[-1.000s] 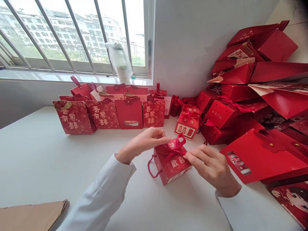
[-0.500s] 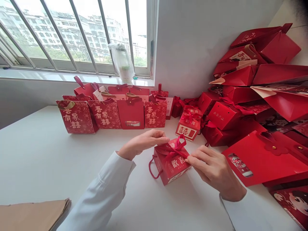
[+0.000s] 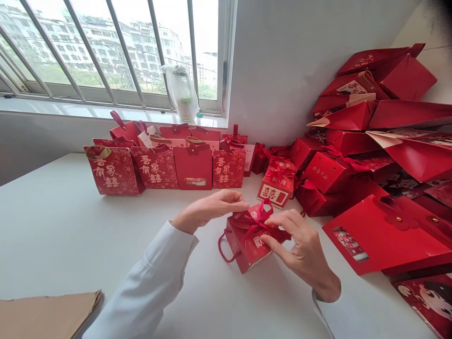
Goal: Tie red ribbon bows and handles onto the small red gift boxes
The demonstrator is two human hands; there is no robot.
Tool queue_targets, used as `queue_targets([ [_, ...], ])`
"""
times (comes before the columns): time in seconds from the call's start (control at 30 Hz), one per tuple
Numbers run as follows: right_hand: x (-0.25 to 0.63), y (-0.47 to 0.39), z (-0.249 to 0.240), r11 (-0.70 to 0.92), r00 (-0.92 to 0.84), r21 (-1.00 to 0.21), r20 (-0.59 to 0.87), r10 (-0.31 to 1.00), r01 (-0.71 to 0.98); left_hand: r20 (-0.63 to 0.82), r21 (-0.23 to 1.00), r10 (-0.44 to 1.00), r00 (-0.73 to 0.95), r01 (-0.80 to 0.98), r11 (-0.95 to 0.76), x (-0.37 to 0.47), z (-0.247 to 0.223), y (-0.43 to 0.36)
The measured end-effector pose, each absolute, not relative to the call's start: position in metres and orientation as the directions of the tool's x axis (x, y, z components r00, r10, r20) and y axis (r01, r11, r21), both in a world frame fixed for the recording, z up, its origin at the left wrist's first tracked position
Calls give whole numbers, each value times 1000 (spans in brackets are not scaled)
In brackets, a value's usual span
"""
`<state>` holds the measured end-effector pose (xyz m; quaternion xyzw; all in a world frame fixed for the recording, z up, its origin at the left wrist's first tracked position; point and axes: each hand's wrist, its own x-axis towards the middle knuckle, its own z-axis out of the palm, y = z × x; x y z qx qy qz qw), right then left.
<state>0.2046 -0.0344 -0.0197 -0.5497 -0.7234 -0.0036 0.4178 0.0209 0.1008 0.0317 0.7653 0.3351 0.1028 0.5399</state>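
A small red gift box point(image 3: 249, 242) with gold characters and a twisted cord handle point(image 3: 226, 252) stands on the white table. A dark red satin ribbon point(image 3: 260, 217) is tied in a bow across its top. My left hand point(image 3: 215, 207) is at the box's far left edge, thumb and fingers pinched together at the bow's left loop; the exact grip is partly hidden. Over the box's right side is my right hand point(image 3: 300, 245), its thumb and forefinger apart beside the bow. A ribbon tail passes beneath its fingers.
Red gift bags point(image 3: 155, 167) stand in a row below the window. A similar bowed box point(image 3: 278, 181) sits just behind mine. Many red boxes and bags point(image 3: 332, 169) are piled at right. Brown cardboard point(image 3: 45, 313) lies front left; a bagged cup point(image 3: 182, 94) stands on the sill.
My right hand has let go of the ribbon's right end and moved left over the box, with thumb and forefinger spreading. My left hand has stayed at the bow's left side.
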Motion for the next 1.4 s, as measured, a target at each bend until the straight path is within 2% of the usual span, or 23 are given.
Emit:
queue_targets([
  [0.1,198,-32,-23,359,-1,-431,639,769,828,-207,924,539,817,344,-167,21,29,102],
  [0.33,191,-25,-17,361,26,-435,667,745,825,-203,948,501,841,297,-113,21,29,102],
  [0.4,192,-21,-13,406,-47,-348,707,705,845,-202,957,486,850,277,-86,21,29,102],
  [0.53,195,-16,-15,513,-305,-17,786,537,858,-190,957,520,833,275,-91,19,29,102],
  [0.6,197,-15,-21,532,-335,32,809,484,846,-207,953,531,822,293,-82,19,30,101],
  [0.73,201,-19,-32,551,-269,-37,844,463,834,-238,957,504,830,289,-24,19,27,104],
  [0.9,202,-22,-31,540,-364,68,807,464,839,-242,959,499,832,282,-5,17,23,110],
  [1.03,202,-20,-29,447,-234,-52,795,560,893,-184,978,470,863,211,-5,19,25,109],
  [1.13,202,-20,-28,461,-210,-114,776,594,880,-188,977,449,873,214,-8,21,26,107],
  [1.3,201,-22,-27,498,-210,-161,766,607,852,-223,972,419,880,234,24,22,25,107],
  [1.4,201,-22,-26,528,-223,-159,779,586,834,-238,968,447,862,248,37,22,26,107],
])
